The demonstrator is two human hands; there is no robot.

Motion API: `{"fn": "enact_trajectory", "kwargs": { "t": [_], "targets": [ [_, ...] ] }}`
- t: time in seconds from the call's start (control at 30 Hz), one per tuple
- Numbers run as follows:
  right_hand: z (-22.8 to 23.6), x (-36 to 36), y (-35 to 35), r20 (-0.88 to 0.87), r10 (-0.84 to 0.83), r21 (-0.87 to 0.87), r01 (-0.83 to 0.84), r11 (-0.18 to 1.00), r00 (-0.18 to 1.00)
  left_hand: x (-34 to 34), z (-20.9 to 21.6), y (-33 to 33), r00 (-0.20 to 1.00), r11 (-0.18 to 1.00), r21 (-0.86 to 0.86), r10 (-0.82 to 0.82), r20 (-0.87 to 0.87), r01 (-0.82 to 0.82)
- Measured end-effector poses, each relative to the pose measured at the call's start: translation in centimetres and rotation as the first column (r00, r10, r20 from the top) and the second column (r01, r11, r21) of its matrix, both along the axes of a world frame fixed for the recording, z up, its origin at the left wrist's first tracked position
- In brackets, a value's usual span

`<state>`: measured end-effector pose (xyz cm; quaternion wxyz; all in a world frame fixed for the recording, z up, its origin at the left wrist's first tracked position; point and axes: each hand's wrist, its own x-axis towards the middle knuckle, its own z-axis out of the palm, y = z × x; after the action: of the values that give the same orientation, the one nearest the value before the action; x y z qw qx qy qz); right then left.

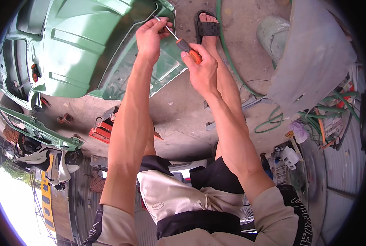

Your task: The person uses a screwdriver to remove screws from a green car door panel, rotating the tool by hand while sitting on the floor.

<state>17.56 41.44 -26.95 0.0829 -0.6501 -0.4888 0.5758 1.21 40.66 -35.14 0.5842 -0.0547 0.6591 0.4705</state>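
Note:
My right hand [202,69] is closed around the orange-and-grey handle of a screwdriver [184,44]. Its thin metal shaft slants up and left to the edge of a green car body panel [127,65]. Close to the tip, my left hand [150,39] has its fingers pinched together at the shaft. The screw or fastener at the tip, if there is one, is too small to make out. Further left, a large ribbed green body part [74,45] curves away, with a second orange-and-black screwdriver [35,73] resting on it.
My sandalled foot [207,28] is planted right of the panel, beside a green hose [228,57]. A red metal tool [102,130] and a power tool [65,119] lie on the floor. A grey sheet [314,53] covers the right side. A scooter [62,164] stands lower left.

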Motion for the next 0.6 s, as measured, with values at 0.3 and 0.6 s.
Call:
{"fn": "enact_trajectory", "kwargs": {
  "t": [0.3,0.6],
  "targets": [
    [-1.5,1.0,0.9,-0.217,-0.477,-0.576,0.283,0.767,0.851,0.2,0.4,0.3,0.999,1.000,-0.005,-0.012,-0.044,0.012],
    [-3.7,2.5,2.9,-0.257,-0.760,-0.957,-0.045,0.288,0.597,1.1,1.3,1.0,0.990,0.982,-0.177,-0.093,-0.110,0.073]
  ]
}}
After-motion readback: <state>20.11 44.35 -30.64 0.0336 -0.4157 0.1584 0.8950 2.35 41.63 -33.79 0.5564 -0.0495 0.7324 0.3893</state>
